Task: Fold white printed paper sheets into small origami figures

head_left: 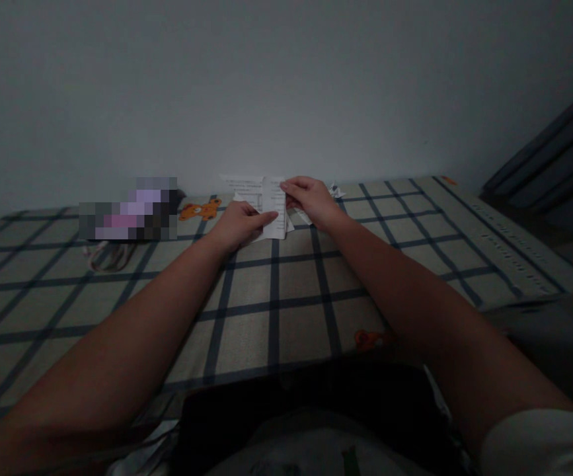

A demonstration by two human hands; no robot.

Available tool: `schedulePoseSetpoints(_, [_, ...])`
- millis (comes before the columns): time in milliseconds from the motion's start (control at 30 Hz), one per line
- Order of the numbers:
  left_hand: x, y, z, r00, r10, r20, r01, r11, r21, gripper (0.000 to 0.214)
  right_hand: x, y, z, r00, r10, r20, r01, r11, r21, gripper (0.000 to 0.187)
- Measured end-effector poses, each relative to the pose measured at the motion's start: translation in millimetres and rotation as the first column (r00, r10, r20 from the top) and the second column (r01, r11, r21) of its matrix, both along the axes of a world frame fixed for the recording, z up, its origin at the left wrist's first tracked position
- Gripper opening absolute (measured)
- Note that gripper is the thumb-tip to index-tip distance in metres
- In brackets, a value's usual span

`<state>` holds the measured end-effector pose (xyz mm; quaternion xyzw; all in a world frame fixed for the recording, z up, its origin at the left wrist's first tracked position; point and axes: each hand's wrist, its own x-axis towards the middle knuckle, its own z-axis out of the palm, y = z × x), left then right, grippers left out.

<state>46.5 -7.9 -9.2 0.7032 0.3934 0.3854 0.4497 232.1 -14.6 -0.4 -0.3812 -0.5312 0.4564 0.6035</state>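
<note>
A white printed sheet of paper [272, 198] lies partly folded on a checked bedsheet [246, 330] near the wall. My left hand [239, 223] rests on the paper's lower left part, index finger stretched across it, pressing it down. My right hand [310, 198] pinches the paper's upper right edge between thumb and fingers. Both arms reach forward from the bottom of the view. The room is dim.
An orange bear print [199, 210] shows on the sheet left of the paper. A blurred-out object [130, 213] and a pale cord [108, 254] lie further left. A small white folded shape [336, 191] sits behind my right hand. The bed edge [529, 271] drops at right.
</note>
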Motion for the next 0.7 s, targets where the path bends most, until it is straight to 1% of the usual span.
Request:
schedulePoseSetpoints(167, [-0.8,1.6,0.4,0.999,-0.002,-0.047,0.004,0.999,0.034,0.030,-0.1,-0.1,0.2,1.000,-0.026,-0.010,0.026,1.000,-0.012,0.017])
schedulePoseSetpoints(333, [0.4,-0.4,3.7,0.998,-0.021,-0.051,0.024,0.998,0.049,0.029,1.1,1.7,-2.1,1.000,-0.019,-0.017,0.020,0.999,0.030,0.020])
schedulePoseSetpoints(533, [0.7,-8.1,11.1,0.990,0.026,-0.136,-0.027,1.000,-0.007,0.029,1.5,3.4,-3.4,1.000,-0.017,-0.001,0.017,1.000,0.021,0.024])
schedulePoseSetpoints(633, [1.3,-8.7,11.5,0.993,0.048,-0.109,-0.050,0.999,-0.011,0.026,1.3,0.2,0.2,1.000,0.014,0.000,-0.014,1.000,-0.003,0.023])
schedulePoseSetpoints(700, [1.7,-7.4,10.1,0.997,0.044,-0.069,-0.045,0.999,-0.010,0.028,1.3,-1.9,2.5,1.000,0.028,-0.001,-0.028,0.999,-0.036,0.016])
